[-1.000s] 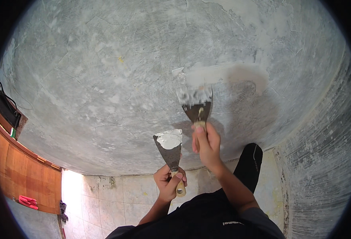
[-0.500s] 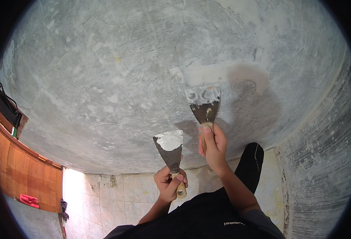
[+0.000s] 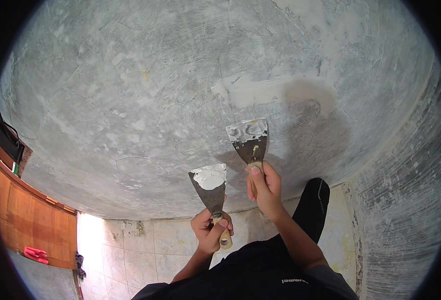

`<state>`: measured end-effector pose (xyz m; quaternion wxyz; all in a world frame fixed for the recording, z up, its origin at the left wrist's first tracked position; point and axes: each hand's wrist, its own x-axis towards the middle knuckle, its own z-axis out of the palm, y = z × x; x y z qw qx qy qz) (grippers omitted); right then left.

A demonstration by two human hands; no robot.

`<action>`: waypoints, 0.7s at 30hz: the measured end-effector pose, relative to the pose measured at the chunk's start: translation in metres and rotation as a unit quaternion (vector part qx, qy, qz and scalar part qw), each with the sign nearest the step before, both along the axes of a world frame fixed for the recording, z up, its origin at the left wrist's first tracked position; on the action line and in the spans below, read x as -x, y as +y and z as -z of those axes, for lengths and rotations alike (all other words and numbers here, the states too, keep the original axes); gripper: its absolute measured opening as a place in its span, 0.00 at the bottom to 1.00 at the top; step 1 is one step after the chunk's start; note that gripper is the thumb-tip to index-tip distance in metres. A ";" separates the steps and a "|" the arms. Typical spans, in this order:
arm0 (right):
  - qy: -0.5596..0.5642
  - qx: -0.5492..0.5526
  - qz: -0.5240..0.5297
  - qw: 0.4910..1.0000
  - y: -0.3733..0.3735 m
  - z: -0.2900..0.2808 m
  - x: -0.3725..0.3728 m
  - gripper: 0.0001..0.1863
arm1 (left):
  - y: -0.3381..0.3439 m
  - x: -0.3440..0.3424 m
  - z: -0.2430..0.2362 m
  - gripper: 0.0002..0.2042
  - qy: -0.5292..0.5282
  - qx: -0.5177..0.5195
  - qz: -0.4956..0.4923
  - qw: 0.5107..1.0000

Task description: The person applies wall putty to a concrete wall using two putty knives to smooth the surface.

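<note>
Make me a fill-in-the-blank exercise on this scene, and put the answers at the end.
1. The left hand grips a putty knife by its ____.
2. The paste on that knife's blade is ____ in colour.
3. With the second putty knife in the right hand, the person holds ____ putty knives in all.
4. The reddish-pink cloth lies in the lower ____ part of the picture.

Missing words: handle; white; two; left.
</note>
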<state>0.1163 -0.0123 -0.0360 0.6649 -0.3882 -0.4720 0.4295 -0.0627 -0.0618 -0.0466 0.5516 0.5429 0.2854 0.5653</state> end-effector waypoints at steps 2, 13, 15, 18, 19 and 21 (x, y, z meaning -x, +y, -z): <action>0.038 -0.027 0.014 0.999 -0.007 -0.006 0.001 0.13 | 0.004 0.001 0.003 0.26 -0.001 -0.006 0.007 1.000; -0.009 -0.065 0.037 0.997 0.010 0.020 -0.008 0.15 | 0.002 0.000 0.002 0.26 -0.012 -0.022 0.011 1.000; 0.058 -0.045 0.025 0.997 -0.003 0.019 -0.003 0.15 | 0.002 0.002 0.004 0.26 -0.013 -0.015 0.005 1.000; 0.075 -0.101 0.005 0.992 -0.001 -0.020 -0.007 0.16 | 0.003 0.005 0.004 0.24 -0.034 0.001 0.016 0.999; 0.076 -0.099 0.007 0.992 0.003 -0.040 -0.007 0.16 | 0.003 0.006 0.003 0.23 -0.055 0.006 0.029 0.998; 0.105 -0.055 -0.018 0.993 0.010 -0.071 -0.008 0.15 | 0.003 0.005 0.002 0.23 -0.057 0.007 0.032 0.998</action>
